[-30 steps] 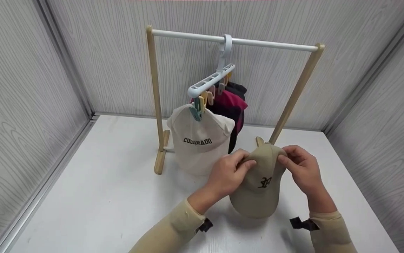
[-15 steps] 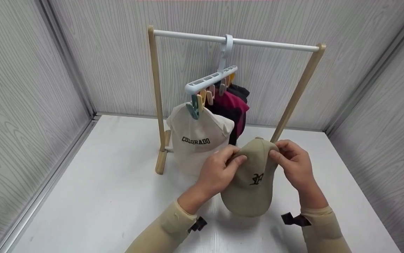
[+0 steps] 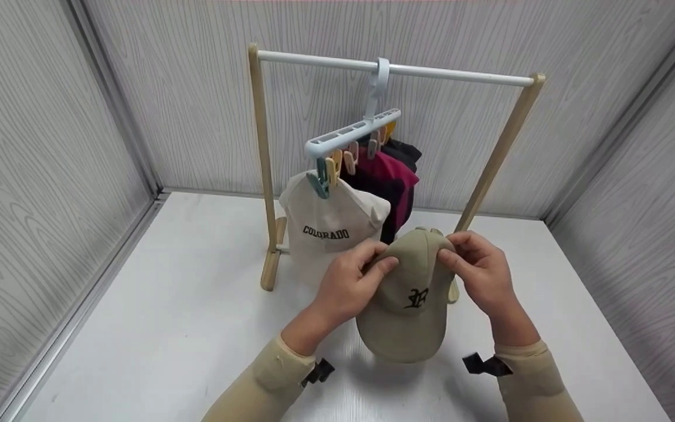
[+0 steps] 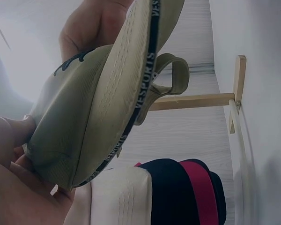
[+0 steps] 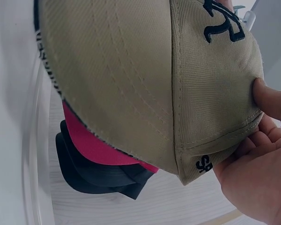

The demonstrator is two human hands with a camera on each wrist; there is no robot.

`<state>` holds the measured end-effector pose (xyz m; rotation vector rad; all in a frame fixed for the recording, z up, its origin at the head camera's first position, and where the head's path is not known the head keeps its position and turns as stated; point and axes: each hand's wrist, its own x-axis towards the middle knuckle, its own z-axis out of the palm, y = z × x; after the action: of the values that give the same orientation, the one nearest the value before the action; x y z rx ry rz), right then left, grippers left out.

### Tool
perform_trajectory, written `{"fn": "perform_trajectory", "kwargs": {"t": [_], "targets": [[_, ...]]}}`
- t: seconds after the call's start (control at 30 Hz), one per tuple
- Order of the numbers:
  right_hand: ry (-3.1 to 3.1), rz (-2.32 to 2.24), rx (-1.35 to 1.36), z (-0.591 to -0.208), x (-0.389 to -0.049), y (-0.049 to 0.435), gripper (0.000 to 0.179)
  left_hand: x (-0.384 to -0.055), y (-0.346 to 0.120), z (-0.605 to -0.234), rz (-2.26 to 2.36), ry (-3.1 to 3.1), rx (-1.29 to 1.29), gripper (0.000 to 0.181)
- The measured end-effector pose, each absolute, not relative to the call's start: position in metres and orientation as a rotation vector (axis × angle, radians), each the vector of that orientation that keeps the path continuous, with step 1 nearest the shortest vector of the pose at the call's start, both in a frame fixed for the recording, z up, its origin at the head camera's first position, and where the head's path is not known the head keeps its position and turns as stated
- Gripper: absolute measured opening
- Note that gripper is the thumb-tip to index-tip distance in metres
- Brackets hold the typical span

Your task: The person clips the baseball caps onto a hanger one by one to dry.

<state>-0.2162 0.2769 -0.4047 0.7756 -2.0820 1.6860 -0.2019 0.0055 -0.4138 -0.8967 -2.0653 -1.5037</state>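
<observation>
A khaki baseball cap [image 3: 404,328] with a dark embroidered letter hangs brim down between my two hands, above the table. My left hand [image 3: 352,281] pinches the left side of its crown between thumb and fingers. On the other side, my right hand [image 3: 481,272] pinches the crown the same way. In the left wrist view the brim edge of the khaki cap [image 4: 117,98] carries dark lettering, and its back strap loops out. Just behind my left hand, a white cap [image 3: 328,211] lettered COLORADO hangs from a teal clip [image 3: 319,179] and a yellow one.
A pale blue clip hanger [image 3: 349,135] hooks over the white bar [image 3: 460,74] of a wooden-legged rack. Behind the white cap hang a magenta and black cap [image 3: 390,170] and a dark one [image 3: 404,152]. The white table [image 3: 155,328] meets wood-patterned walls.
Both hands have carried the khaki cap to the left, closer to the white cap. The hanger has swung a little, its near end shifting left.
</observation>
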Motion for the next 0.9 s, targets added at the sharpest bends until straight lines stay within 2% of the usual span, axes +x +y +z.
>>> {"fn": "perform_trajectory", "kwargs": {"t": [0.67, 0.9], "targets": [[-2.073, 1.720, 0.774, -0.394, -0.210, 0.243, 0.010, -0.197, -0.029, -0.407, -1.635, -2.019, -0.931, 0.007], [-2.079, 1.728, 0.772, -0.392, -0.213, 0.232, 0.009, -0.199, -0.041, -0.403, -1.674, -2.018, -0.924, 0.011]]}}
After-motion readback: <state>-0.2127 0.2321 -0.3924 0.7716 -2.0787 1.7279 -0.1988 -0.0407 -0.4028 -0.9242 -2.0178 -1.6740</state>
